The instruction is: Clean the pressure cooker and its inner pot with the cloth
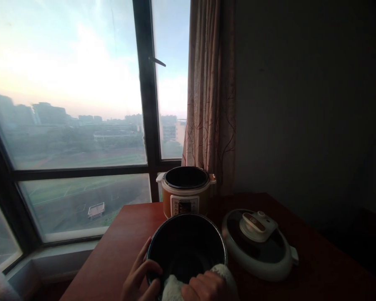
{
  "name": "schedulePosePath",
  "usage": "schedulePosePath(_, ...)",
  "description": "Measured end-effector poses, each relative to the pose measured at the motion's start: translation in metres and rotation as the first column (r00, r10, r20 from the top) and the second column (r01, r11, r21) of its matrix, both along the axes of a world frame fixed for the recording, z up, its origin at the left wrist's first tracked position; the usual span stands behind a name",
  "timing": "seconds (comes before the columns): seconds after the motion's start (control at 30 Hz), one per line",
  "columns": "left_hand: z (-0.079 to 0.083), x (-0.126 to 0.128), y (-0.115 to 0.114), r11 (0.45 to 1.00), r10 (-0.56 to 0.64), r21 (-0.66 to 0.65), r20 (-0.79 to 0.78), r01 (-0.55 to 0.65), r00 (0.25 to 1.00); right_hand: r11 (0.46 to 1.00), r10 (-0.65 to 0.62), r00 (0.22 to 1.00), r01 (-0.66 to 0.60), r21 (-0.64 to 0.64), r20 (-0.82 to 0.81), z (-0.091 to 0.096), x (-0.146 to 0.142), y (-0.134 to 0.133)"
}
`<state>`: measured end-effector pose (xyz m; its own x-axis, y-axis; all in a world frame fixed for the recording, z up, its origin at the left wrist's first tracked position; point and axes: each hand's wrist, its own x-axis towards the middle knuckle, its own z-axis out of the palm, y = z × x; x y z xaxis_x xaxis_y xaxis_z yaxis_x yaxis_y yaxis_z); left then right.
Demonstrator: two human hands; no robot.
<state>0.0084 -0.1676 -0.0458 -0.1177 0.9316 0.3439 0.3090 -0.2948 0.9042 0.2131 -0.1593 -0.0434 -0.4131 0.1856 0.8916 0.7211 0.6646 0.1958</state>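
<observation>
A dark inner pot (186, 246) stands on the red-brown table (119, 251), close to me. My left hand (138, 278) grips the pot's left rim, thumb over the edge and fingers outside. My right hand (207, 287) is closed on a white cloth (175, 288) pressed against the pot's near inside wall. Behind the pot stands an orange and white cooker body (185, 192), open at the top, with its control panel facing me. The cooker's lid (259, 243) lies flat on the table to the right of the pot.
A big window (72, 125) fills the left side, with a dark frame post (146, 96) in the middle. A patterned curtain (211, 96) hangs behind the cooker. A dark wall (310, 104) runs along the right. The table's left edge drops toward the window sill.
</observation>
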Motion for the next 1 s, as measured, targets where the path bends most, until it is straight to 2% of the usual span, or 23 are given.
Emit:
schedulePosePath(0.13,0.009,-0.018,0.018,0.988,-0.153,-0.017,0.005,0.153,0.988,0.985,0.129,0.971,-0.101,-0.142,0.201,0.006,0.027,0.004)
schedulePosePath(0.27,0.021,-0.034,0.038,0.937,-0.333,-0.081,0.092,0.340,0.939,0.945,0.216,0.941,-0.134,-0.297,0.262,0.013,0.051,0.007)
schedulePosePath(0.33,0.025,-0.035,0.044,0.913,-0.371,-0.122,0.146,0.389,0.917,0.938,0.217,0.938,-0.124,-0.324,0.269,0.012,0.054,0.009)
schedulePosePath(0.4,0.025,-0.032,0.046,0.910,-0.354,-0.134,0.246,0.393,0.902,0.948,0.192,0.945,-0.109,-0.300,0.263,0.009,0.051,0.009)
schedulePosePath(0.53,0.018,-0.017,0.040,0.943,-0.193,-0.136,0.519,0.304,0.832,0.973,0.124,0.967,-0.075,-0.219,0.221,0.003,0.041,0.009)
schedulePosePath(0.7,0.014,-0.006,0.030,0.973,-0.073,-0.127,0.620,0.192,0.781,0.986,0.107,0.979,-0.081,-0.148,0.176,-0.001,0.034,0.008)
schedulePosePath(0.77,0.014,-0.005,0.025,0.985,0.002,-0.141,0.593,0.101,0.805,0.989,0.094,0.981,-0.073,-0.130,0.169,-0.002,0.033,0.009)
schedulePosePath(0.87,0.009,-0.003,0.013,0.992,0.076,-0.124,0.448,-0.022,0.891,0.992,0.084,0.984,-0.067,-0.109,0.157,-0.003,0.030,0.009)
schedulePosePath(0.93,-0.001,0.002,0.005,0.995,0.092,-0.065,0.304,-0.076,0.948,0.994,0.072,0.989,-0.060,-0.094,0.127,-0.003,0.027,0.008)
schedulePosePath(1.0,-0.013,0.011,-0.002,0.988,0.133,0.050,0.162,-0.143,0.978,0.996,0.048,0.996,-0.043,-0.075,0.072,-0.003,0.022,0.006)
